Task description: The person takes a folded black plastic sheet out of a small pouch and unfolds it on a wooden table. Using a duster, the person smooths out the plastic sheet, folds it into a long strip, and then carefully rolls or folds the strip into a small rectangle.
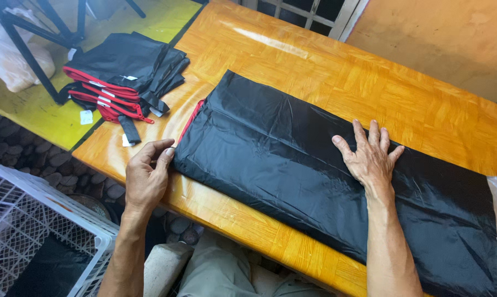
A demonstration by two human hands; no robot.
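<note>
Glossy orange-brown wooden table (pixel 314 60), parquet-patterned, beside a plastered wall; yellow-green floor at far left. On it we list: one long folded black fabric piece (pixel 292 159) with red edging, lying across the table's near side; one stack of folded black-and-red items (pixel 122 77), far left. White wire crate (pixel 34 220), near left, below the table. Our right hand (pixel 371 157) lies flat and spread on the fabric, gripping nothing. Our left hand (pixel 146 176) pinches the fabric's left corner, fingers half-curled. Risk, as we judge it: slick cloth over a polished top may slide, spoiling the fold.
</note>
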